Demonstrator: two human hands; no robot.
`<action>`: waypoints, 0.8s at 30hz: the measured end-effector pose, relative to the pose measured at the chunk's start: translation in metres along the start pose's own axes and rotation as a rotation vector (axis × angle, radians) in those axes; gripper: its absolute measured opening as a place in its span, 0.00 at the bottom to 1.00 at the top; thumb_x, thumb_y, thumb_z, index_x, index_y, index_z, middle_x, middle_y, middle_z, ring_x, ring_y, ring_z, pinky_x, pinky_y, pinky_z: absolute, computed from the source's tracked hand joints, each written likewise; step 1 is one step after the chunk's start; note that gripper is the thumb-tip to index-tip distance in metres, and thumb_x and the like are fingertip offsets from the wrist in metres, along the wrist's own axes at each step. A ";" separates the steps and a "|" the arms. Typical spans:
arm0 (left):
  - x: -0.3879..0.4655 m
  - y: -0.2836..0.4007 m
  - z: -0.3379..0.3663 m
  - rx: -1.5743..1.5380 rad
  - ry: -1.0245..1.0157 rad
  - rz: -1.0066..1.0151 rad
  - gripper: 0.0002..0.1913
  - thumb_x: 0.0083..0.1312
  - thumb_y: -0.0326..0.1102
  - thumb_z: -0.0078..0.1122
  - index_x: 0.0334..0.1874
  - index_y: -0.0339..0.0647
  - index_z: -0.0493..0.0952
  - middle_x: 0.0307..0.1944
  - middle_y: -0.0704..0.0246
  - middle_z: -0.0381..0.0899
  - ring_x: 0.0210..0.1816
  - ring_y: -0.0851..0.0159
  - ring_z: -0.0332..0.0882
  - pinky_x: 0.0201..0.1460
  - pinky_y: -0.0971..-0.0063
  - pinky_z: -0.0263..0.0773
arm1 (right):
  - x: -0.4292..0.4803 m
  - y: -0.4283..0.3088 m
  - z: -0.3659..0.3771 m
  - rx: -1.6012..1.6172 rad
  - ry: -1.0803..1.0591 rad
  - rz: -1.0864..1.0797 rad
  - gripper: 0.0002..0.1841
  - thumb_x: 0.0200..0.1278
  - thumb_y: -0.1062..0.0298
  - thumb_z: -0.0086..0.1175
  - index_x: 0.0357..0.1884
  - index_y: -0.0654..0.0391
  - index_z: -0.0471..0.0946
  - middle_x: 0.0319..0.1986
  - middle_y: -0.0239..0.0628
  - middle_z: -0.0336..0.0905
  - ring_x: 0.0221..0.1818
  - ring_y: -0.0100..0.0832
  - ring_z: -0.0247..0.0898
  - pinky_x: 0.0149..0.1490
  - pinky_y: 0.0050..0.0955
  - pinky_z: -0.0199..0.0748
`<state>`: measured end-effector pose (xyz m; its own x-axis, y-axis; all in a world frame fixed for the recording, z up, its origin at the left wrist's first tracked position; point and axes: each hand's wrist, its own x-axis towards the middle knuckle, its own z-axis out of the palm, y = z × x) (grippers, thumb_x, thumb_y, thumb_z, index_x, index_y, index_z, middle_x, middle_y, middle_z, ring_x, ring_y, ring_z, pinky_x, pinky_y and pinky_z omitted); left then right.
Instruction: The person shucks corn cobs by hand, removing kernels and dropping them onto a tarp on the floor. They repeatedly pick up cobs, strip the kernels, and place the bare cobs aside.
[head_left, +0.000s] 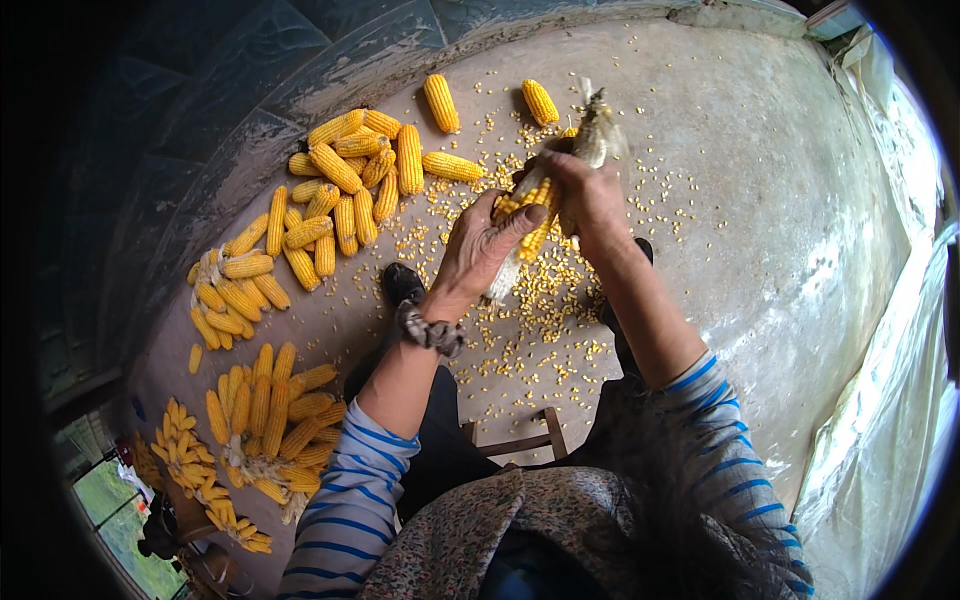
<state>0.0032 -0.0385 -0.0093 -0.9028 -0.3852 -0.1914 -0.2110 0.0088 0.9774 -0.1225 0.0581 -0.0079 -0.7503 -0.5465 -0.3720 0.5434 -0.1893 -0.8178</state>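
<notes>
Both of my hands are raised over the concrete floor, close together around corn. My left hand (476, 244) grips a partly shelled ear of corn (534, 229), its thumb lying across the yellow kernels. A pale, bare cob end (504, 281) sticks out below that hand. My right hand (592, 195) is closed around a pale cob or husk piece (600, 139), whose dark-tipped top rises above the fingers. Where the two pieces meet, my fingers hide them, so I cannot tell how they touch. Loose yellow kernels (551, 292) lie scattered on the floor beneath.
Whole husked ears (337, 169) are heaped at the left, with more bunches (270, 412) nearer me. Single ears (540, 103) lie beyond my hands. A wooden stool (525, 444) shows between my legs. Plastic sheeting (870, 420) hangs at the right; a tiled wall (225, 150) bounds the left.
</notes>
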 end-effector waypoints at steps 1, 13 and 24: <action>0.003 -0.005 0.001 0.089 0.024 0.061 0.33 0.67 0.61 0.54 0.54 0.31 0.73 0.41 0.69 0.77 0.43 0.73 0.70 0.48 0.78 0.66 | -0.004 0.002 0.001 -0.108 -0.003 -0.017 0.10 0.61 0.72 0.55 0.42 0.66 0.74 0.32 0.40 0.77 0.31 0.29 0.74 0.37 0.30 0.74; 0.020 -0.031 0.003 -0.133 0.058 0.037 0.20 0.77 0.46 0.42 0.43 0.36 0.78 0.34 0.75 0.77 0.36 0.78 0.71 0.39 0.80 0.68 | -0.019 0.006 0.007 -0.372 0.022 -0.213 0.12 0.54 0.75 0.59 0.40 0.65 0.74 0.26 0.33 0.75 0.26 0.24 0.69 0.31 0.26 0.70; 0.020 -0.062 -0.004 -0.673 0.158 -0.346 0.15 0.70 0.46 0.54 0.42 0.39 0.76 0.34 0.72 0.78 0.35 0.71 0.76 0.39 0.74 0.73 | -0.020 -0.006 0.004 -0.416 -0.049 -0.308 0.14 0.54 0.74 0.58 0.42 0.65 0.73 0.30 0.36 0.78 0.29 0.27 0.72 0.36 0.28 0.73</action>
<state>-0.0007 -0.0501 -0.0737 -0.7521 -0.3914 -0.5303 -0.1526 -0.6793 0.7178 -0.1089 0.0668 0.0067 -0.8277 -0.5563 -0.0733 0.0967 -0.0127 -0.9952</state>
